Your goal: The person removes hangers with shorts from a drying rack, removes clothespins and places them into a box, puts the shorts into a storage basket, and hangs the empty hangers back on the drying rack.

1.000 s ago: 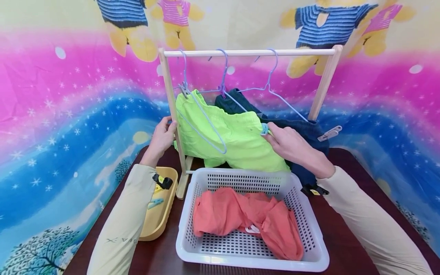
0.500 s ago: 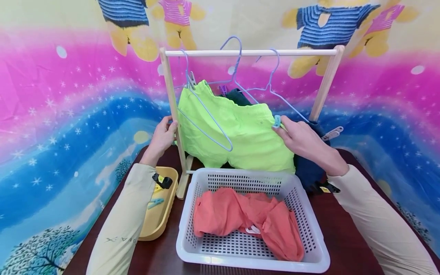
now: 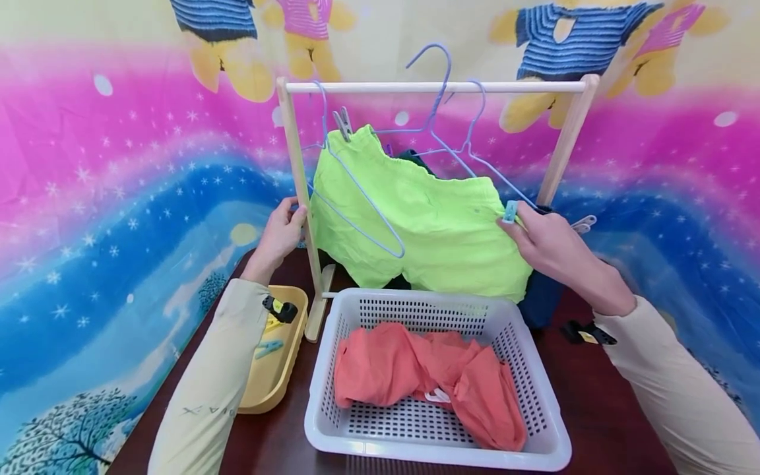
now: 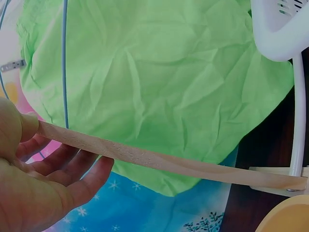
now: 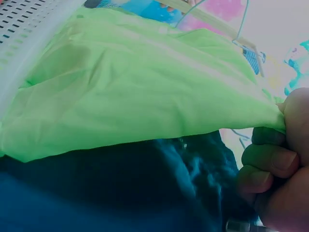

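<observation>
One blue clip point(image 3: 510, 212) (head view only) seemingly grips green shorts point(image 3: 439, 218).

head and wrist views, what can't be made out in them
Dark blue garment: head view, mostly hidden behind the green shorts.
Yellow tray: head view, left part covered by the left sleeve.
White patch on the red cloth: head view, too small to identify.
Left hand: left wrist view, cut off by left edge.
Right hand: right wrist view, cut off by right edge.

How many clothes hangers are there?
3: the left hanger and right hanger hooked on the rail, and the middle hanger with its hook above it. Others may be hidden behind the green shorts.
</observation>
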Demonstrator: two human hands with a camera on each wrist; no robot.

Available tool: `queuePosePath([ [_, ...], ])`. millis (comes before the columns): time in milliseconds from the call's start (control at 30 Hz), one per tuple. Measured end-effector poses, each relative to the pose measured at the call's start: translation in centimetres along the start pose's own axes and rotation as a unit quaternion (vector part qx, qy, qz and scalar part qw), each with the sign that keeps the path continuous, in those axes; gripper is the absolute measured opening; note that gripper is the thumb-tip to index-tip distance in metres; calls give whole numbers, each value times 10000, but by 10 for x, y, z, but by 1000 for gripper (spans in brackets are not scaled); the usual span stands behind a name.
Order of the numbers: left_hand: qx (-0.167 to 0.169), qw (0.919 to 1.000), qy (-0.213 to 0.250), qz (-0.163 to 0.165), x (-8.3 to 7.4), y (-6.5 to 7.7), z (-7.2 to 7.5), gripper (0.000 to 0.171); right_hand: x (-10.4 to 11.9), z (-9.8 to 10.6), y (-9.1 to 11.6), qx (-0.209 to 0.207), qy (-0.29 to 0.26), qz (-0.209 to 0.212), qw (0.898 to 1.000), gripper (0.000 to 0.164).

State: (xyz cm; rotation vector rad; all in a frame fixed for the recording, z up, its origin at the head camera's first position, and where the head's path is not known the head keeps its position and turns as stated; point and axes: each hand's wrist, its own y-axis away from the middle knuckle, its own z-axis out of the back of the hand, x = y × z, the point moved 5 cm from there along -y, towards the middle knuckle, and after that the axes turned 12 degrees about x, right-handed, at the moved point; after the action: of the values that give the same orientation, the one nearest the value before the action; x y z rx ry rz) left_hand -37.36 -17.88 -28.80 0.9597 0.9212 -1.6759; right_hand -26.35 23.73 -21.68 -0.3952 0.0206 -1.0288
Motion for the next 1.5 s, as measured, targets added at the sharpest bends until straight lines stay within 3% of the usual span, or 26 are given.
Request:
queuePosePath([
  [400, 59, 9999, -66, 85, -2, -1, 0, 50, -14, 4, 28, -237, 247, 74, 9994, 28],
  [600, 68, 9999, -48, 151, -1, 0, -1, 48, -18, 3, 46, -520, 403, 408, 9970, 34],
  [933, 20, 9996, -189, 213, 1, -1, -2, 49, -26, 3, 71, -1523, 780, 1288, 9768, 55],
  [1067, 35, 9996, -138, 244, 0, 1, -1, 48, -28, 3, 79, -1815, 908, 1362, 9697, 58],
  [1300, 54, 9994, -70, 336, -4, 5, -2, 49, -42, -1, 92, -1805, 898, 1237, 9716, 61],
  [1500, -17, 9986, -317, 421, -3, 11, -2, 51, -49, -5, 101, -1767, 1020, 1254, 9709, 60],
])
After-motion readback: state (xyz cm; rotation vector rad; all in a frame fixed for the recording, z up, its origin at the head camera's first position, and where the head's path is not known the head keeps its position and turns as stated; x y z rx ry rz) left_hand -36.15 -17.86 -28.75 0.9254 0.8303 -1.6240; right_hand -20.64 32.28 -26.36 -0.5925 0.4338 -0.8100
